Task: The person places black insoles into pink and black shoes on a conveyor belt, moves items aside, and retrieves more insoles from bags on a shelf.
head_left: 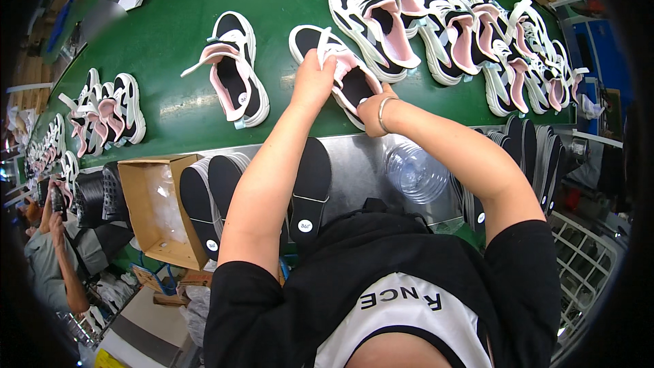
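Note:
A black, white and pink sneaker (354, 84) rests on the green tabletop, toe pointing away to the left. My left hand (315, 83) grips it at the tongue and laces, fingers closed. Around its heel, at the collar, my right hand (376, 112) is closed, with a bracelet on that wrist; some of its fingertips are hidden. A dark insole shows within the shoe. To the left stands another sneaker (235, 78), its tongue pulled outward. Just beyond the held shoe, to the right, lies a similar sneaker (371, 24).
More sneakers (470, 34) crowd the right; others (109, 112) line the left. Below the table edge are banded black insoles (310, 180), a cardboard box (191, 232), a clear plastic bottle (417, 174) and further insole stacks (521, 143). Another person (61, 252) works at far left.

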{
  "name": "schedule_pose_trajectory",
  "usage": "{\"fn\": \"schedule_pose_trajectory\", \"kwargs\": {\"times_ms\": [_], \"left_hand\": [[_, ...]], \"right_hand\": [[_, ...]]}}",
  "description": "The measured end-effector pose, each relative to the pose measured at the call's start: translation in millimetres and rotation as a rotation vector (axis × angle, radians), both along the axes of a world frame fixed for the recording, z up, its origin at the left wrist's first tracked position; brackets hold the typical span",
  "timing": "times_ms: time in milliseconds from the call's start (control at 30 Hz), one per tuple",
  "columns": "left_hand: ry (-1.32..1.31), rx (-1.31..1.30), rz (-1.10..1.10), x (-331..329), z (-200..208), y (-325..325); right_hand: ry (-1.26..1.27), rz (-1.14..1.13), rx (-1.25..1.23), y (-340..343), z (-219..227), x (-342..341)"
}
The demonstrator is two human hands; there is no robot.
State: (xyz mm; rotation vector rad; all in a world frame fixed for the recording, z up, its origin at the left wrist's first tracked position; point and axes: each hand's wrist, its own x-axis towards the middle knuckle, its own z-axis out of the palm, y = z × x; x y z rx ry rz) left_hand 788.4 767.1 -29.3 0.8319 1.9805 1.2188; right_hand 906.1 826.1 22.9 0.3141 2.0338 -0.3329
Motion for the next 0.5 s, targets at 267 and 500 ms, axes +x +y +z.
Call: {"fn": "schedule_pose_trajectory", "kwargs": {"times_ms": [267,500], "left_hand": [[-0.456,0.015,-0.018,-11.3,12.2,-1.8],[0.528,0.184,-0.106,21.6,39.2,-12.7]], "right_hand": [[0.169,-0.046,0.022,0.6,-8.4,4.8],[0.828,-0.406,-0.153,13.5,26.8,48.9]]}}
